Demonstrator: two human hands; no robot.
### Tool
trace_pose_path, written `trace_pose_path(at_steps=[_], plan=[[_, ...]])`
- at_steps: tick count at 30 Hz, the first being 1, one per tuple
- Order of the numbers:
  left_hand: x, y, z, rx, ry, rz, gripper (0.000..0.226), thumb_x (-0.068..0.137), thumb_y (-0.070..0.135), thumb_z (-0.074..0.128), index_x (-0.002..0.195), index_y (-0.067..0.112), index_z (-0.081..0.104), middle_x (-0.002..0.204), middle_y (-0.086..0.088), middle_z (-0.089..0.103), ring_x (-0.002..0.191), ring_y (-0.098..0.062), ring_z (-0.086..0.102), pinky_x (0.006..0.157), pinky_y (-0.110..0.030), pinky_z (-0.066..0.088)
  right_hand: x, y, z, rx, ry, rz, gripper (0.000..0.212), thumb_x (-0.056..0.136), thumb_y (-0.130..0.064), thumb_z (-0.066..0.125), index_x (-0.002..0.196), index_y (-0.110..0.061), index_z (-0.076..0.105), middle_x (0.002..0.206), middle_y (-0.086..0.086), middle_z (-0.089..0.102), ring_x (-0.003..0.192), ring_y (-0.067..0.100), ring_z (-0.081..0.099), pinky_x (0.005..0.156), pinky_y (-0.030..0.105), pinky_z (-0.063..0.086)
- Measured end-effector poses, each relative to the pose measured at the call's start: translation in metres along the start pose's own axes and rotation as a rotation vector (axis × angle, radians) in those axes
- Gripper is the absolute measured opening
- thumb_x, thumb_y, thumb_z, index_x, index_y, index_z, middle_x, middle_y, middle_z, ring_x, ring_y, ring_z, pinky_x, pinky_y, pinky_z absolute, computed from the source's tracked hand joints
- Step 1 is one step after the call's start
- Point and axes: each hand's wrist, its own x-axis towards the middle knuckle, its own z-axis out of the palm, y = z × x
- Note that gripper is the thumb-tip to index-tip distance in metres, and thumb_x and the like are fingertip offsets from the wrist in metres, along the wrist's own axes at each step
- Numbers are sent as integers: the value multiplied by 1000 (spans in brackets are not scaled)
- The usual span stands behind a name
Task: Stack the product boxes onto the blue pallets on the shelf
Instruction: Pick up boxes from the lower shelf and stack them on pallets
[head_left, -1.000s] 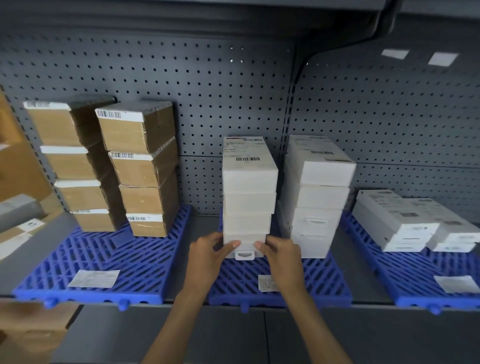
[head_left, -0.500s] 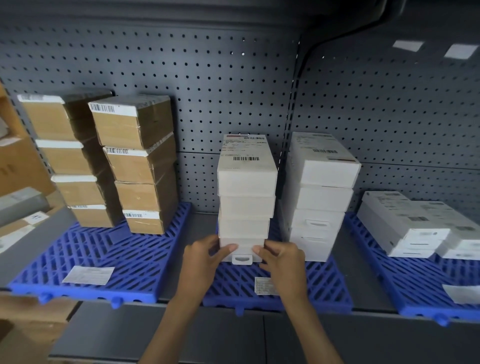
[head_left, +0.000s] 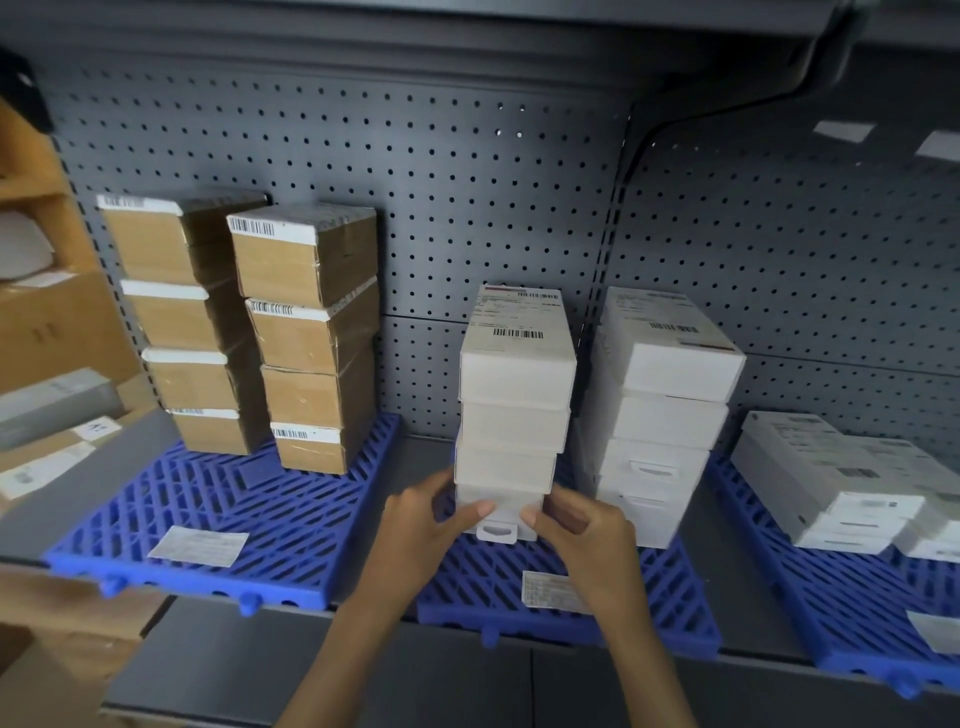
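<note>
A stack of several white product boxes (head_left: 514, 415) stands on the middle blue pallet (head_left: 670, 608). My left hand (head_left: 423, 519) presses the left side of the bottom white box (head_left: 501, 506), my right hand (head_left: 582, 525) its right side. A second white stack (head_left: 660, 415) rises just to the right on the same pallet. Two stacks of brown boxes (head_left: 311, 338) sit at the back of the left blue pallet (head_left: 249, 519). Low white boxes (head_left: 841, 483) lie on the right blue pallet (head_left: 857, 597).
A grey pegboard wall (head_left: 467, 182) backs the shelf, and a shelf deck hangs overhead. Cardboard cartons (head_left: 47, 338) crowd the far left. Paper labels (head_left: 197, 545) lie on the pallets' front parts. The grey shelf lip (head_left: 363, 670) runs below my wrists.
Both hands stay on the bottom white box of the stack. The view has shifted slightly; the stack sits about where it was.
</note>
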Motion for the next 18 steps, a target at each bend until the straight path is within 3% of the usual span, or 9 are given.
trace_pose_path(at_steps=[2,4,8,12,16,18], plan=[[0,6,-3,-74,7,22,70,79,58,75,140,25,62,120,27,70,115,6,64,97,-18,52,-4,-6,-2,67,12,-25,46,86,-24,80,130,-26,69,118,-24,72,114,-5,65,97,15,51],[1,12,-4,-132,34,28,70,79,56,75,139,23,63,123,22,71,117,2,64,99,-22,53,-5,-11,-1,152,15,-31,47,89,-24,75,135,-23,65,121,-24,71,116,-5,64,96,11,49],[3,17,0,-184,168,-9,55,82,47,76,128,16,72,113,15,76,106,0,70,92,-31,60,-3,-9,-1,149,27,-44,41,95,-30,68,135,-21,66,122,-16,73,113,0,67,101,21,52],[2,19,7,-161,240,-9,50,82,44,77,121,14,75,106,14,77,99,1,72,86,-26,61,-3,-10,5,35,125,-92,45,92,-36,68,133,-17,67,115,-14,75,105,-5,69,95,17,54],[1,19,13,-113,324,-10,51,80,51,76,115,15,78,99,13,78,92,2,72,82,-25,62,-4,-8,14,-14,249,-129,39,90,-30,72,125,-14,71,97,-34,70,91,-6,70,83,10,53],[1,19,15,-105,357,-15,51,79,54,75,111,15,79,95,13,78,89,2,73,80,-26,62,-4,-7,17,-19,293,-126,35,90,-27,75,122,-14,73,91,-35,70,87,-7,70,79,8,53]])
